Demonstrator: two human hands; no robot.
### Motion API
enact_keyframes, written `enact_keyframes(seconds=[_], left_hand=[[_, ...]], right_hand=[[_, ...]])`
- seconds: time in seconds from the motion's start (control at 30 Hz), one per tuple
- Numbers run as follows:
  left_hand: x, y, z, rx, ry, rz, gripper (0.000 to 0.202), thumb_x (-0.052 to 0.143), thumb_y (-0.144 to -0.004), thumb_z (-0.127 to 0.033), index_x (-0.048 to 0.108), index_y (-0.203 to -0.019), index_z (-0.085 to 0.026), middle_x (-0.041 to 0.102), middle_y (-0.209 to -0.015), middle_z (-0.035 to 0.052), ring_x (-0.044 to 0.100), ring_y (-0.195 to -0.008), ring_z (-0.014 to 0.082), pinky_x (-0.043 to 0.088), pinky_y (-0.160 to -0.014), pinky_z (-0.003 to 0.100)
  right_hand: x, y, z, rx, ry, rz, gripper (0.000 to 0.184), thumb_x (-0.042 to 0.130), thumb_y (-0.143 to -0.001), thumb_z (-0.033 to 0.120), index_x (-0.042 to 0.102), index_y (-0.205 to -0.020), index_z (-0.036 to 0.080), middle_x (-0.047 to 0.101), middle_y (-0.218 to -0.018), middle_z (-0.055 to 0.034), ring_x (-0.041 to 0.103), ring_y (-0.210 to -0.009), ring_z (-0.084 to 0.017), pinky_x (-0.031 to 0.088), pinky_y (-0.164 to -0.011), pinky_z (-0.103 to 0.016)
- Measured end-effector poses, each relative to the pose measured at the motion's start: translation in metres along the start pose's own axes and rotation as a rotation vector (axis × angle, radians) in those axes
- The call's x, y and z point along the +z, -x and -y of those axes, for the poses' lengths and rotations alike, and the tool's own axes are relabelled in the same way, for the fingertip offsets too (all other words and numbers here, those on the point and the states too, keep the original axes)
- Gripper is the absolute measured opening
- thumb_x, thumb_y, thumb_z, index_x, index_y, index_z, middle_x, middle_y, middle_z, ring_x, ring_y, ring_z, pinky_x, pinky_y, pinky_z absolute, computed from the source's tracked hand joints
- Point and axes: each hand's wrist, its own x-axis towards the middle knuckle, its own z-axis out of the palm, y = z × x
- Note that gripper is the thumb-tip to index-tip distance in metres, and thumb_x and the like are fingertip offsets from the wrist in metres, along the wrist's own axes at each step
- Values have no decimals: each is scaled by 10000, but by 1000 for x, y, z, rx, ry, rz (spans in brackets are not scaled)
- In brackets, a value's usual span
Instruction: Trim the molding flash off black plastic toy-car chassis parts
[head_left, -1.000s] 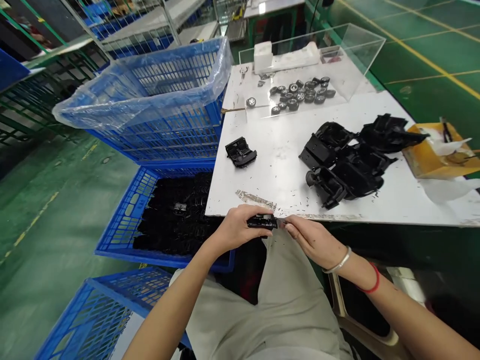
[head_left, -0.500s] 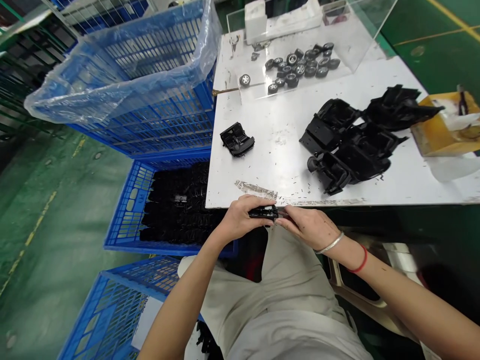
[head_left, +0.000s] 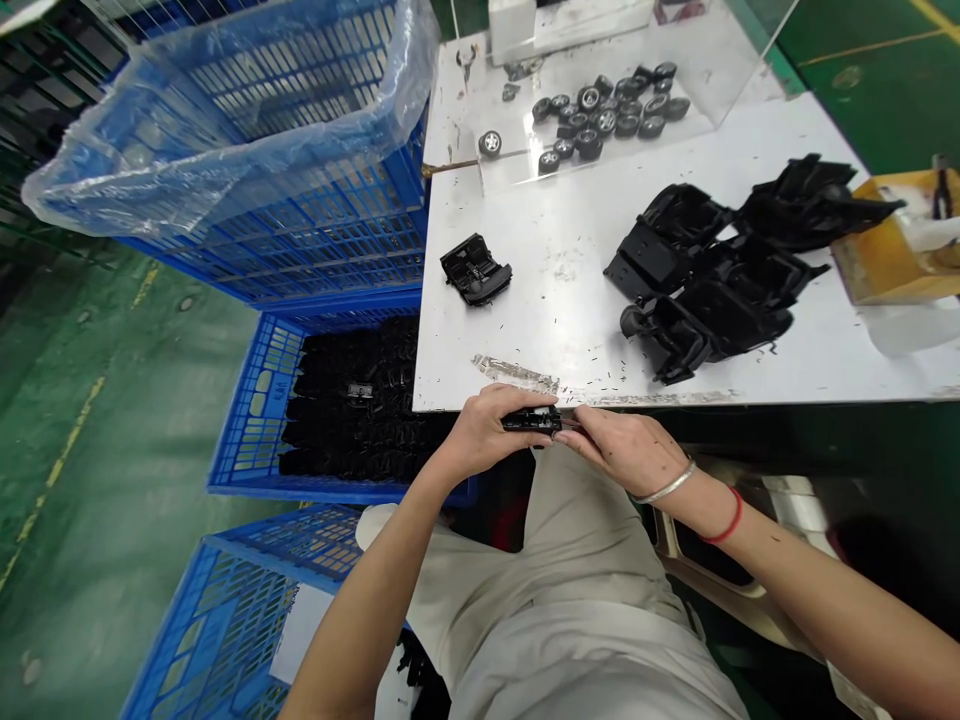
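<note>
My left hand [head_left: 487, 428] is closed around a small black plastic part [head_left: 529, 420], thumb below and fingers above, just off the table's front edge. At that part's right end, my right hand [head_left: 626, 445] pinches a thin metal tool [head_left: 571, 423]; most of it is hidden in the fingers, so its kind does not show. A black moulded interior piece [head_left: 475, 270] lies on the white table [head_left: 555, 230] beyond my left hand. Farther right is a pile of larger black plastic mouldings [head_left: 712, 280].
Several small toy wheels [head_left: 604, 122] sit in a clear plastic tray [head_left: 510, 178] at the back. On the left, a blue crate [head_left: 360, 220] lined with plastic film stands behind a lower blue crate [head_left: 247, 430] full of black parts. A yellow box [head_left: 874, 265] is far right.
The camera view has shifted slightly. Both hands keep the same hold on the black part and the thin tool, with hardly any movement between them.
</note>
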Motion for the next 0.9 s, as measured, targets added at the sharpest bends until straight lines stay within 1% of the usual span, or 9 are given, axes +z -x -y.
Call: enact_keyframes(seconds=[0.1,0.2,0.33,0.5,0.63,0.77,0.9], left_hand=[[0,0,0,2,-6,2,422,779,-687,-291,680,-1093,-232,736,-958,39,642,-915,191,478,-888,331],[-1,0,0,-1,-4,2,422,779,-687,-295,682,-1093,-235,737,-944,37,641,-916,193,475,-890,330],[-1,0,0,-5,-17,10,416,777,-685,-303,682,-1085,-237,739,-942,33,637,-920,196,465,-899,333],[0,1,3,28,-46,12,406,769,-693,-308,678,-1076,-208,739,-937,37,636,-916,193,462,-884,320],[0,1,5,34,-56,18,396,758,-703,-333,673,-1076,-232,739,-940,27,638,-912,194,462,-880,327],[1,1,7,59,-55,19,390,752,-710,-336,671,-1074,-222,740,-939,30,638,-906,191,452,-897,333],[2,1,8,53,-47,24,373,732,-733,-356,671,-1083,-241,739,-942,30,633,-911,193,451,-898,341]], right_hand=[[1,1,-1,-11,-3,-14,526,169,-987,505,541,-808,180,637,-640,-56,575,-533,-164,236,-470,-264],[2,1,0,-9,17,-14,515,179,-989,498,542,-815,177,653,-661,-60,584,-531,-166,227,-461,-267],[2,0,1,-6,51,33,533,152,-991,490,547,-825,173,644,-635,-56,572,-503,-163,206,-450,-264],[5,-2,0,-22,66,82,567,115,-989,491,552,-821,169,613,-590,-55,537,-469,-162,196,-445,-273],[5,-4,-1,-33,62,117,571,118,-987,492,554,-812,168,602,-578,-58,516,-456,-159,193,-438,-273],[4,-6,-2,-42,92,147,585,107,-986,486,561,-806,165,577,-542,-49,491,-432,-155,172,-428,-274],[4,-8,-2,-40,86,187,576,130,-982,490,563,-789,163,568,-525,-52,460,-414,-156,162,-425,-280]])
